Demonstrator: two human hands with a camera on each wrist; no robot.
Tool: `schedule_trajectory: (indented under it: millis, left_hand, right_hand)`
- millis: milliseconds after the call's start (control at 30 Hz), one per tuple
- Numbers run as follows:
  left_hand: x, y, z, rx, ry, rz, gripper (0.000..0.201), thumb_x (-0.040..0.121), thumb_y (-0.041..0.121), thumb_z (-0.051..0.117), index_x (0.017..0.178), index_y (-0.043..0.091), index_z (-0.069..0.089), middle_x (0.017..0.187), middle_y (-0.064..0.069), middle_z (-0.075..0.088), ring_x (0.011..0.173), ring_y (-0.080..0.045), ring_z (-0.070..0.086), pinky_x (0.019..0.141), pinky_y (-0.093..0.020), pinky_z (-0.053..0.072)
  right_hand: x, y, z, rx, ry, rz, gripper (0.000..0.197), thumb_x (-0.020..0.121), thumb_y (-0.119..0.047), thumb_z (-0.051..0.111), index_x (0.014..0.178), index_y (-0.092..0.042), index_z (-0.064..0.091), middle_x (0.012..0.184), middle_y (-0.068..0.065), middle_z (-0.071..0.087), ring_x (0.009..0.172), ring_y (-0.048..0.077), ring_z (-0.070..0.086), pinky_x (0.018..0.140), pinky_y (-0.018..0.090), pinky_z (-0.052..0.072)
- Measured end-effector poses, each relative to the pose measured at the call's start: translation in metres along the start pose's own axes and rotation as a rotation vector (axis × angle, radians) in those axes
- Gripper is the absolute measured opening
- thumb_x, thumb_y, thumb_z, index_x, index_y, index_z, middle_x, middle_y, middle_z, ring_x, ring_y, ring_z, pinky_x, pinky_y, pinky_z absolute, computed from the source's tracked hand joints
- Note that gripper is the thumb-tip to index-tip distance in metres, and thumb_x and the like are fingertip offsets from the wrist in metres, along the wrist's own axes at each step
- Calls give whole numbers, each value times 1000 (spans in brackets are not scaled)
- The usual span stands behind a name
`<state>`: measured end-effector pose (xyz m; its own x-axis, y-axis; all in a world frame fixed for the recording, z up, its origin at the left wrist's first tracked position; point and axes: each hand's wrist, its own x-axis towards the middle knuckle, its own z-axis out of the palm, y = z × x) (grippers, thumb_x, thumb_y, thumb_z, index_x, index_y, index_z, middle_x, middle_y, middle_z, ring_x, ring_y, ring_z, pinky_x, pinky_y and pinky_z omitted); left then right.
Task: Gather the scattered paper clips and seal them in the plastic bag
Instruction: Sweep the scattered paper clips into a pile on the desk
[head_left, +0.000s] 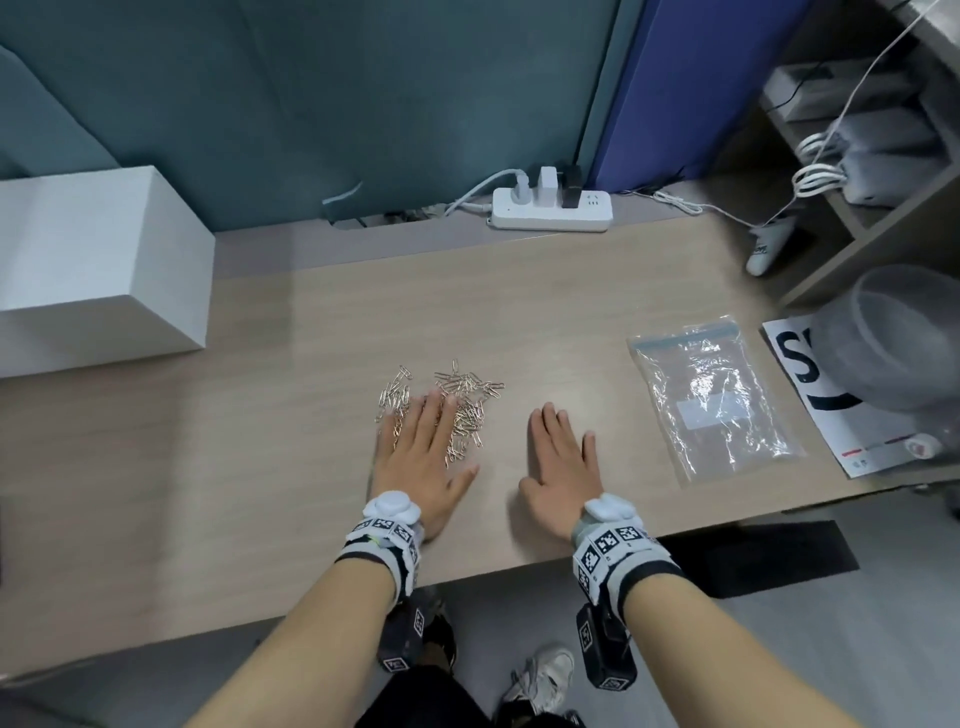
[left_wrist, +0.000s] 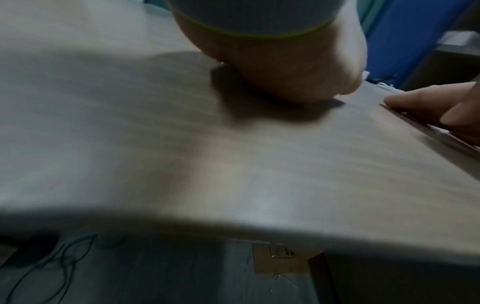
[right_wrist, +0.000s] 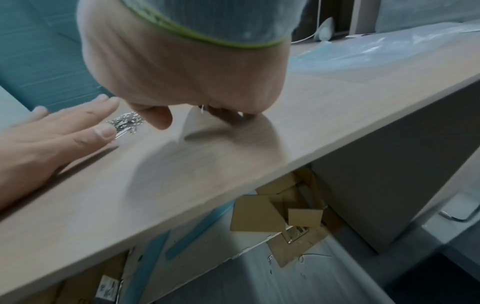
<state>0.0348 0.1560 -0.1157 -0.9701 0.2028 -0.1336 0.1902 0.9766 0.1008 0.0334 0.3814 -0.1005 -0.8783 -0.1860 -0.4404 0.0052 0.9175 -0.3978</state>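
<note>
A loose pile of metal paper clips (head_left: 457, 402) lies on the wooden table (head_left: 311, 467), left of centre. My left hand (head_left: 423, 447) lies flat, palm down, with straight fingers resting on the near part of the pile. My right hand (head_left: 558, 457) lies flat on bare table just right of it, fingers straight, holding nothing. A clear plastic zip bag (head_left: 711, 400) lies flat and empty farther right. The right wrist view shows the left hand (right_wrist: 52, 131) beside the clips (right_wrist: 126, 123), with the bag (right_wrist: 376, 51) behind. The left wrist view is blurred and shows only the palm heel.
A white box (head_left: 93, 260) stands at the back left. A power strip (head_left: 550, 208) with plugs lies along the back wall. At the right, a clear round container (head_left: 904, 338) sits on a printed sheet (head_left: 831, 431), beside a shelf unit (head_left: 857, 156). The table's front edge runs under my wrists.
</note>
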Motion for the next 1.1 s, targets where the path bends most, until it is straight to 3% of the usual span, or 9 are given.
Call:
schedule_trajectory:
  millis: [100, 200, 433, 533, 667, 767, 867, 967, 1100]
  left_hand:
    - [4, -11, 8, -39, -29, -108, 87, 97, 73, 26, 163, 25, -4, 171, 1, -12, 157, -20, -11, 123, -59, 0]
    - [30, -11, 7, -82, -16, -91, 88, 97, 74, 24, 163, 23, -1, 171, 0, -8, 157, -19, -9, 123, -60, 2]
    - [84, -19, 11, -286, 48, -6, 79, 101, 68, 29, 161, 17, 19, 170, 0, 13, 156, -17, 13, 126, -36, 14]
    - [84, -21, -1, -331, 70, 22, 76, 99, 68, 36, 159, 22, 26, 170, 4, 13, 152, -19, 23, 123, -38, 20]
    - [60, -27, -19, -240, 37, -47, 101, 80, 88, 39, 161, 37, 7, 171, 4, -5, 157, -15, 0, 124, -48, 6]
    - [44, -28, -14, -171, -56, -39, 117, 68, 98, 37, 160, 39, -6, 170, 1, -16, 156, -18, -17, 122, -59, -3]
    - [51, -28, -7, -121, -65, -42, 115, 70, 98, 34, 160, 39, -6, 170, -2, -13, 156, -21, -18, 122, -61, -6]
    - [75, -30, -2, -129, -17, -56, 105, 82, 90, 32, 162, 30, 2, 171, -3, -3, 158, -21, -7, 124, -57, -3]
    - [92, -33, 1, -209, 5, 78, 92, 92, 79, 27, 163, 24, 9, 171, 1, 9, 158, -17, 1, 128, -43, 3]
  right_hand:
    - [17, -18, 4, -37, -30, -42, 97, 94, -31, 50, 163, -19, -16, 170, -2, -25, 155, 15, -27, 125, 49, -18]
    - [27, -27, 1, -42, -9, -61, 98, 91, -29, 49, 163, -18, -18, 170, -2, -26, 155, 14, -28, 124, 47, -20]
    - [64, -44, 3, -14, 86, -86, 100, 84, -36, 50, 165, -23, -6, 173, -9, -14, 156, 8, -22, 126, 47, -15]
    - [70, -43, 3, 43, 177, -93, 91, 85, -38, 57, 164, -27, 15, 173, -6, 9, 159, 14, -1, 128, 47, -3]
    - [74, -39, -15, 3, 229, -131, 75, 84, -50, 67, 151, -33, 40, 149, -6, 38, 138, 22, 34, 113, 40, 29]
    - [81, -41, -19, 88, 193, -103, 67, 82, -37, 78, 143, -31, 51, 136, -4, 44, 124, 22, 44, 106, 39, 41]
    - [87, -46, -19, 188, 171, -96, 62, 82, -21, 81, 139, -24, 57, 132, -1, 49, 119, 20, 51, 105, 36, 46]
    - [92, -50, -19, 262, 180, -68, 52, 86, -6, 76, 134, -20, 61, 128, -4, 53, 109, 14, 58, 100, 28, 49]
    - [96, -52, -20, 363, 196, 2, 48, 83, 8, 66, 123, -19, 67, 107, -9, 58, 86, 7, 57, 80, 6, 40]
